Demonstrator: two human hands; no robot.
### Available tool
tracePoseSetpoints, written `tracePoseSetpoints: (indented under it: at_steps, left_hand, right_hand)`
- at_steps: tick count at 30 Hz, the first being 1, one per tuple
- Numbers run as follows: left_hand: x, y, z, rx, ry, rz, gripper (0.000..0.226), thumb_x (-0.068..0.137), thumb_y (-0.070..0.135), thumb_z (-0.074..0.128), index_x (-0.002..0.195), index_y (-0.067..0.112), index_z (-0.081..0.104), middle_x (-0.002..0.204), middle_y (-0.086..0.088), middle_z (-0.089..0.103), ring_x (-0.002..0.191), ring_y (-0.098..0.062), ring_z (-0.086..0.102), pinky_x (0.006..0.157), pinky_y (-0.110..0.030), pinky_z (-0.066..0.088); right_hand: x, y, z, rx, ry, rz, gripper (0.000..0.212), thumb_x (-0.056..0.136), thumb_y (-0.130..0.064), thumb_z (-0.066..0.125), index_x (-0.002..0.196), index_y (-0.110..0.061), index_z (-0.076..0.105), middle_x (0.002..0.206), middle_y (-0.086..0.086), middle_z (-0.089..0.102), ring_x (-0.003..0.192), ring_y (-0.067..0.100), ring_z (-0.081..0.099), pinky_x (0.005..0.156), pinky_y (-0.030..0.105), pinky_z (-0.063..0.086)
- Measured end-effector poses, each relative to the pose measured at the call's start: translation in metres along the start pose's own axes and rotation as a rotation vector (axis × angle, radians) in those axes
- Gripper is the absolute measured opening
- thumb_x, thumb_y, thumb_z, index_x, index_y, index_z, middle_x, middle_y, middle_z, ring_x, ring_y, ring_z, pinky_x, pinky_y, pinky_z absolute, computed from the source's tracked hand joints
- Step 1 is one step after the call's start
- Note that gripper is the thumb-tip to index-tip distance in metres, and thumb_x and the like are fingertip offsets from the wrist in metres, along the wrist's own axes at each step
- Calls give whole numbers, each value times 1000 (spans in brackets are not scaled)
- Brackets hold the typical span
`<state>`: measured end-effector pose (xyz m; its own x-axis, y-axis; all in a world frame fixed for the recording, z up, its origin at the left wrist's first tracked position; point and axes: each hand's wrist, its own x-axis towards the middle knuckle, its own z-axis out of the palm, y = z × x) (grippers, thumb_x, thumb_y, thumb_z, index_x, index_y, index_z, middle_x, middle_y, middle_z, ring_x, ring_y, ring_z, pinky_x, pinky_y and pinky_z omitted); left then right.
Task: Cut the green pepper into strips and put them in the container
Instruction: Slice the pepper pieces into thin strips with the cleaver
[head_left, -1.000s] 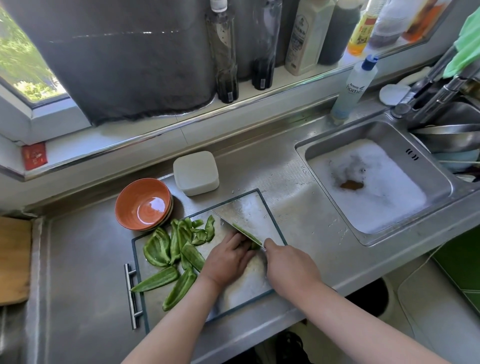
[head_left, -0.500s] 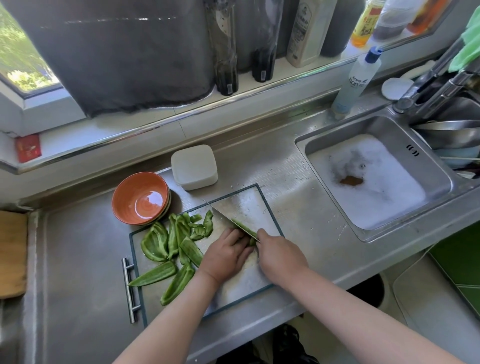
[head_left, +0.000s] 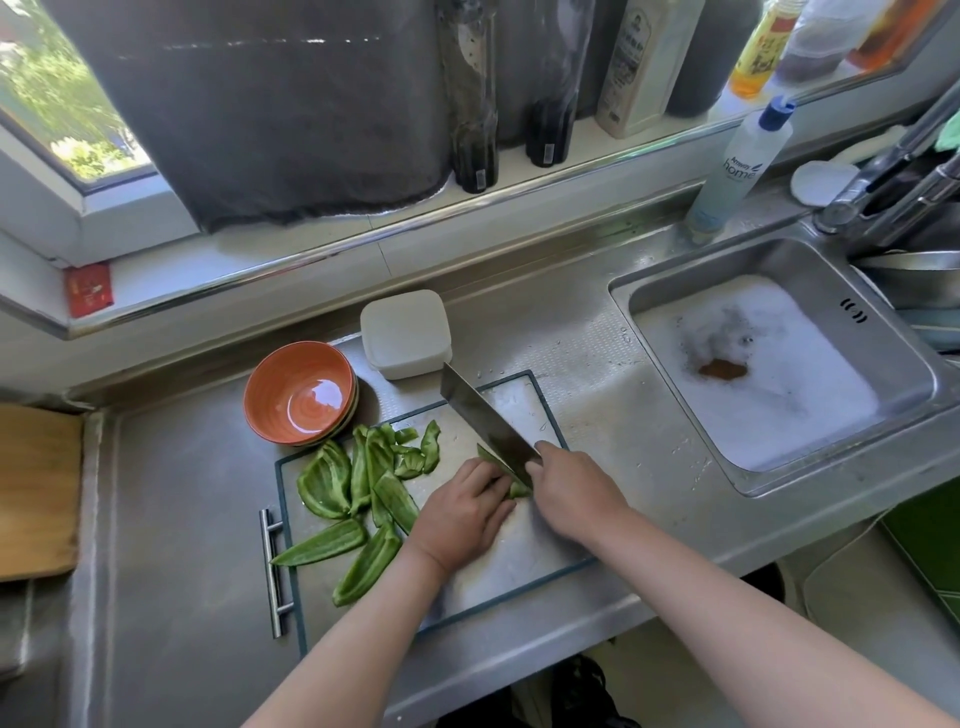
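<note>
A steel cutting board (head_left: 524, 551) with a dark rim lies on the counter. Several green pepper pieces (head_left: 353, 493) lie spread over its left half. My left hand (head_left: 462, 512) presses a pepper piece (head_left: 511, 480) down on the board with curled fingers. My right hand (head_left: 574, 491) grips the handle of a cleaver (head_left: 483, 423), whose blade stands on edge against that piece and points away to the upper left. A white lidded container (head_left: 405, 332) stands behind the board. An orange bowl (head_left: 298, 392) sits to its left.
A sink (head_left: 769, 364) full of foam is at the right, with a tap and a dish soap bottle (head_left: 737, 166) behind it. Bottles line the window sill. A wooden board (head_left: 36, 488) lies at the far left. The cutting board has a steel handle (head_left: 272, 571).
The cleaver has turned from lying nearly flat to standing on its edge at the pepper piece. Both hands stay at the same spot on the board.
</note>
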<state>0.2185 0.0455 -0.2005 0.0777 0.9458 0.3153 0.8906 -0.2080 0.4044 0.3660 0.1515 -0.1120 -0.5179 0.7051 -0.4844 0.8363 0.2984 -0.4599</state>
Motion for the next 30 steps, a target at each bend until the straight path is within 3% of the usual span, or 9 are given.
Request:
tracePoseSetpoints:
  at_steps: [3, 10, 17, 23, 30]
  left_hand:
    - [4, -2, -2, 11, 1, 3, 26, 98, 25, 59, 108, 4, 71, 106, -8, 60, 100, -25, 57, 84, -33, 53]
    - [8, -8, -2, -19, 10, -46, 21, 96, 26, 61, 99, 7, 71, 100, -7, 63, 95, -26, 59, 77, -37, 54]
    - [1, -6, 5, -75, 72, -74, 21, 96, 23, 64, 102, 5, 72, 101, -9, 64, 94, -28, 59, 82, -38, 53]
    - [2, -5, 4, -96, 130, -50, 33, 101, 33, 53, 107, 9, 75, 109, -9, 69, 105, -28, 60, 96, -33, 50]
    - [5, -4, 2, -117, 119, -52, 19, 94, 20, 69, 107, 8, 75, 110, -8, 67, 106, -28, 60, 96, -34, 50]
  right_hand:
    - [-7, 9, 0, -17, 13, 7, 27, 106, -32, 37, 121, -18, 55, 111, 14, 67, 103, 37, 60, 76, 38, 47]
    - [-11, -4, 3, -193, 62, -75, 10, 104, -25, 33, 97, -23, 41, 91, 8, 65, 72, 31, 47, 59, 36, 33]
    - [-31, -8, 2, -318, 99, -143, 12, 100, -16, 38, 110, -21, 43, 92, 6, 68, 76, 35, 59, 59, 35, 33]
    - [-52, -12, 4, -346, 118, -167, 19, 100, -16, 39, 118, -21, 44, 93, 3, 68, 75, 33, 57, 60, 35, 30]
    - [-56, -8, 4, -294, 121, -112, 17, 98, -15, 39, 113, -21, 44, 91, 6, 67, 69, 33, 47, 60, 36, 33]
